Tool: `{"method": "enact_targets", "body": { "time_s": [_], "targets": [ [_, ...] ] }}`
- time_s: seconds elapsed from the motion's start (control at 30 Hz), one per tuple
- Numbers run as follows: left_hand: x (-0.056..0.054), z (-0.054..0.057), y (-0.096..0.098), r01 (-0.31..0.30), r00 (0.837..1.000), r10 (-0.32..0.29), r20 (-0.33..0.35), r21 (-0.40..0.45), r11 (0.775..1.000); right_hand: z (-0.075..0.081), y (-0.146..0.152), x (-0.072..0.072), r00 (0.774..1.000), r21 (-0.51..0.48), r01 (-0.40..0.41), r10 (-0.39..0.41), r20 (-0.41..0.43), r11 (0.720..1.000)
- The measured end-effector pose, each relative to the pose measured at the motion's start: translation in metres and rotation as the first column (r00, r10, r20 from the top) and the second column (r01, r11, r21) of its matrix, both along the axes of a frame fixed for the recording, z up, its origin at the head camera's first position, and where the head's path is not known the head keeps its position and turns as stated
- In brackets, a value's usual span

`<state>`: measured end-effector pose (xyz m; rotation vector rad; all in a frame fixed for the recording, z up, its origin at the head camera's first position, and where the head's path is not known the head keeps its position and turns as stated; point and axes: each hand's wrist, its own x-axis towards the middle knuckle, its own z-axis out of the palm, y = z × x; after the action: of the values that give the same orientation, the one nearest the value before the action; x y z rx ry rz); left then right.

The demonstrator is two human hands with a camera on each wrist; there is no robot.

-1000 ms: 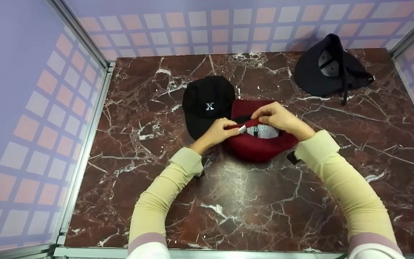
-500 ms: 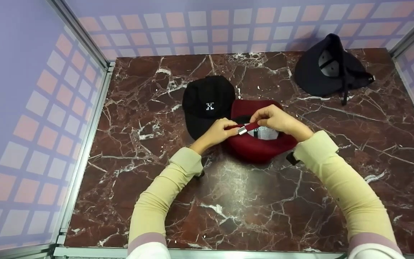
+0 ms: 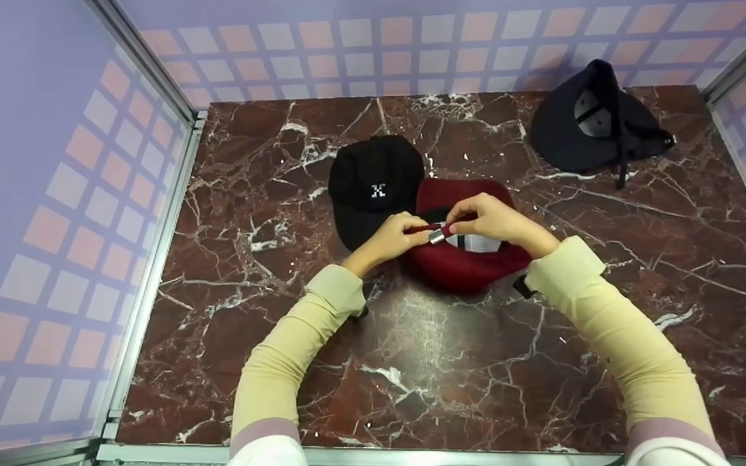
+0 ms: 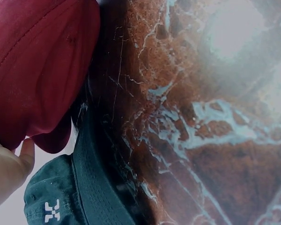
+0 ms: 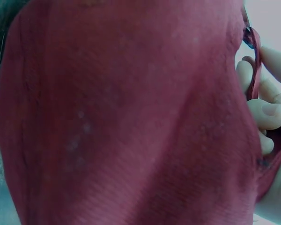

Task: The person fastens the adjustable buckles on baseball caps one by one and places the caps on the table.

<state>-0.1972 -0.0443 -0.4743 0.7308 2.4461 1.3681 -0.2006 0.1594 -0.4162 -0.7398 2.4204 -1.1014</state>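
Note:
A dark red cap (image 3: 470,275) lies tipped in the middle of the table, its opening facing up and its brim (image 3: 463,188) pointing away. My left hand (image 3: 391,241) pinches its back strap beside a silver metal buckle (image 3: 436,237). On the buckle's other side, my right hand (image 3: 499,220) pinches the red strap between thumb and fingers. The right wrist view shows the strap (image 5: 255,70) looping around the fingers, with the cap's crown (image 5: 122,112) filling most of the frame. Left of the red cap sits a black cap (image 3: 373,165) with a white emblem, close against it.
A dark cap (image 3: 567,136) rests on its side at the back right, near the tiled-pattern wall (image 3: 412,52), its strap hanging loose. The brown marbled table (image 3: 269,213) is bordered by metal rails (image 3: 153,278) and patterned panels.
My right hand has slid left along the red strap, up to the buckle. Slightly more of the buckle showed half a second ago than earlier. My left hand stays in place.

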Motion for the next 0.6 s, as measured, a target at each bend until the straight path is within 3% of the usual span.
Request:
{"method": "enact_targets", "body": {
  "time_s": [0.13, 0.53, 0.6],
  "targets": [
    [0.0, 0.0, 0.0, -0.004, 1.0, 0.004, 0.004, -0.006, 1.0, -0.009, 0.001, -0.004, 1.0, -0.004, 0.002, -0.002, -0.009, 1.0],
    [0.0, -0.003, 0.0, 0.0, 1.0, 0.0, -0.027, -0.001, 1.0, -0.012, -0.005, 0.0, 0.999, -0.011, 0.041, -0.041, 0.022, 0.999],
    [0.001, -0.003, 0.001, -0.003, 0.999, 0.003, -0.039, -0.002, 1.0, -0.003, -0.009, 0.007, 0.998, -0.013, 0.053, -0.052, 0.033, 0.999]
  ]
}}
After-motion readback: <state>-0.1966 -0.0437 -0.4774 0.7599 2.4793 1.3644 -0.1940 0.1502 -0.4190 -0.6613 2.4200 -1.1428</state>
